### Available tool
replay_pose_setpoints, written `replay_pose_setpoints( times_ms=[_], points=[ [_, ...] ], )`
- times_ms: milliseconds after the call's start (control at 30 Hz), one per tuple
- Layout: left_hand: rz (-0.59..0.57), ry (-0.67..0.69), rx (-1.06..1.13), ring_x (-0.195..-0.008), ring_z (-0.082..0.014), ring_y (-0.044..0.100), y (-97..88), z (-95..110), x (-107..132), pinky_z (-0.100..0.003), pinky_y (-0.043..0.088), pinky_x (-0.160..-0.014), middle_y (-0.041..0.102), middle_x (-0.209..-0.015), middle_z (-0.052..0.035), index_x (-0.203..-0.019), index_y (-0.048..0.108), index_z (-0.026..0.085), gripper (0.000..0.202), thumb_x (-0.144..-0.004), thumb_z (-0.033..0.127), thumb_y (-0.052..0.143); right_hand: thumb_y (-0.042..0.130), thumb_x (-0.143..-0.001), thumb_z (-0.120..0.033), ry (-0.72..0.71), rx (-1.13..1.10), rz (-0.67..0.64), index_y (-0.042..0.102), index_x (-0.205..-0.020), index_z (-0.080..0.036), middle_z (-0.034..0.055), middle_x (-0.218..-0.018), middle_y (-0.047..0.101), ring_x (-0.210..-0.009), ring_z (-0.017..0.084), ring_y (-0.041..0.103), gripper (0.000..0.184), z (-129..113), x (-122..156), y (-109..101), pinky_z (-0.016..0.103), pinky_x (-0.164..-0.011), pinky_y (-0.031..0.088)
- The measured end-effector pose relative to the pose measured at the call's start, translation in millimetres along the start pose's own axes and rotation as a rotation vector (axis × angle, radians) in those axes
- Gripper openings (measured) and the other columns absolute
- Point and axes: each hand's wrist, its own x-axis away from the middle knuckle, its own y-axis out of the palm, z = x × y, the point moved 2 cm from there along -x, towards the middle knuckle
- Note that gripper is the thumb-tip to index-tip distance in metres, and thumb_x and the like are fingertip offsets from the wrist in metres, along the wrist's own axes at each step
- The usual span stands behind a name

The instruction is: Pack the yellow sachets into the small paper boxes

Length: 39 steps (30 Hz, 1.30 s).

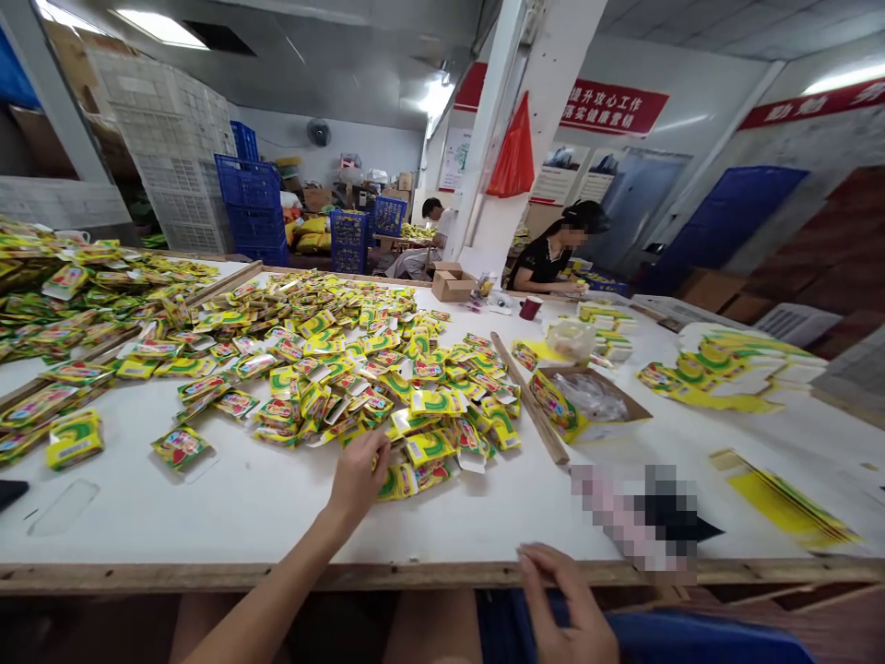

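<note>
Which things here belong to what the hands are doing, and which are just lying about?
In use: left hand, touching the packet pile; right hand by the table edge.
Lying about: wooden stick, cardboard box, red cup, blue crates.

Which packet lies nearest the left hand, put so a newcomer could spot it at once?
On the long white table, a heap of yellow-and-green packets covers the middle. Follow the heap's near edge to the left hand; the packet lies just right of its fingers. It is the heap's nearest piece, jutting out onto bare tabletop.
</note>
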Motion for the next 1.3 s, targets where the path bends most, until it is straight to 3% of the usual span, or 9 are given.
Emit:
replay_pose_setpoints(
  times_ms=[167, 267, 367, 433, 567, 933, 1067, 1167, 1300],
  points=[
    [-0.099, 0.058, 0.114, -0.088, -0.0177, 0.061, -52.3, 22, 9, -0.029, 0.047, -0.079, 0.066, -0.091, -0.0079, -0.092, 0.061, 0.017, 0.019, -0.092, 0.025, 0.044, 0.052, -0.09, -0.025, -0.052, -0.34, -0.164, 0.055, -0.108, -0.021, 0.0091, -0.117, 0.059, -0.11, 0.021, 0.057, 0.019, -50, -4, 83, 0.032, -0.091, 0.048],
    [-0.235, -0.03, 0.268, -0.083, -0.0156, 0.06, -47.3, 24, 29, -0.026, 0.048, -0.075, 0.065, -0.088, -0.0065, -0.092, 0.061, 0.017, 0.02, -0.093, 0.026, 0.043, 0.053, -0.089, -0.025, 0.023, -0.523, -0.238, 0.052, -0.11, -0.02, 0.0086, -0.108, 0.062, -0.1, 0.019, 0.062, 0.021, -58, 1, 123, 0.029, -0.084, 0.053],
    [-0.115, -0.206, 0.4, -0.087, -0.015, 0.059, -33.2, 10, 54, -0.027, 0.049, -0.079, 0.06, -0.106, -0.0085, -0.107, 0.055, 0.017, 0.02, -0.091, 0.028, 0.049, 0.052, -0.09, -0.026, 0.08, -0.595, -0.253, 0.052, -0.103, -0.019, 0.006, -0.092, 0.064, -0.086, 0.017, 0.065, 0.015, -56, 8, 145, 0.026, -0.075, 0.054],
    [-0.053, -0.282, 0.489, -0.089, -0.0148, 0.06, -24.7, 1, 70, -0.028, 0.051, -0.081, 0.057, -0.112, -0.0088, -0.113, 0.049, 0.018, 0.027, -0.089, 0.029, 0.053, 0.053, -0.09, -0.027, 0.104, -0.597, -0.248, 0.052, -0.105, -0.019, 0.0065, -0.094, 0.064, -0.088, 0.017, 0.065, 0.017, -52, 12, 149, 0.026, -0.076, 0.054],
    [-0.148, -0.342, 0.553, -0.091, -0.0151, 0.061, -14.7, -5, 87, -0.029, 0.051, -0.083, 0.06, -0.105, -0.0064, -0.116, 0.051, 0.02, 0.028, -0.09, 0.03, 0.052, 0.052, -0.09, -0.028, 0.095, -0.566, -0.272, 0.057, -0.107, -0.019, 0.0073, -0.102, 0.065, -0.095, 0.018, 0.064, 0.02, -47, 13, 144, 0.026, -0.081, 0.053],
    [-0.15, -0.236, 0.515, -0.109, -0.0214, 0.058, -19.1, 7, 73, -0.038, 0.045, -0.098, 0.063, -0.111, -0.01, -0.104, 0.064, 0.019, 0.023, -0.092, 0.025, 0.045, 0.049, -0.092, -0.031, -0.048, -0.513, -0.432, 0.069, -0.088, -0.018, 0.0089, -0.094, 0.067, -0.091, 0.021, 0.062, 0.024, -50, -29, 137, 0.032, -0.081, 0.051],
    [-0.046, -0.273, 0.538, -0.114, -0.0207, 0.056, -14.6, 5, 80, -0.035, 0.048, -0.097, 0.058, -0.117, -0.0108, -0.114, 0.057, 0.02, 0.025, -0.092, 0.024, 0.045, 0.05, -0.092, -0.031, 0.029, -0.568, -0.408, 0.063, -0.092, -0.017, 0.0083, -0.092, 0.066, -0.087, 0.019, 0.062, 0.019, -45, -23, 141, 0.029, -0.077, 0.051],
    [-0.086, -0.258, 0.529, -0.114, -0.0201, 0.056, -14.2, 7, 82, -0.034, 0.046, -0.098, 0.059, -0.118, -0.0103, -0.11, 0.058, 0.02, 0.023, -0.092, 0.022, 0.045, 0.051, -0.092, -0.029, 0.063, -0.596, -0.349, 0.059, -0.103, -0.018, 0.0069, -0.097, 0.064, -0.09, 0.018, 0.063, 0.018, -44, -15, 141, 0.028, -0.079, 0.051],
    [-0.12, -0.237, 0.54, -0.109, -0.0189, 0.058, -17.3, 9, 81, -0.034, 0.045, -0.099, 0.063, -0.112, -0.0086, -0.101, 0.061, 0.019, 0.015, -0.09, 0.023, 0.051, 0.048, -0.093, -0.026, -0.032, -0.568, -0.433, 0.063, -0.097, -0.02, 0.0067, -0.101, 0.063, -0.1, 0.019, 0.059, 0.016, -50, -11, 136, 0.03, -0.089, 0.047]
  ],
)
